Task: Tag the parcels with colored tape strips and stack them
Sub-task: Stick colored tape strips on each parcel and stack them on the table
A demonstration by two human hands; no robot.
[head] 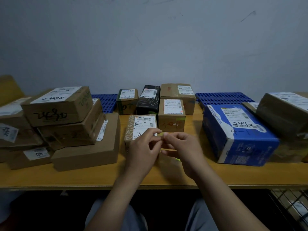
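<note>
Yellow tape strip (160,134) pinched between left hand (143,147), right hand (181,147).

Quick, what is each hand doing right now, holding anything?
Left hand: pinches one end of a yellow tape strip.
Right hand: pinches the other end of that strip.

1 head view, forward-down, close over table (83,177), facing wall (150,39).
</note>
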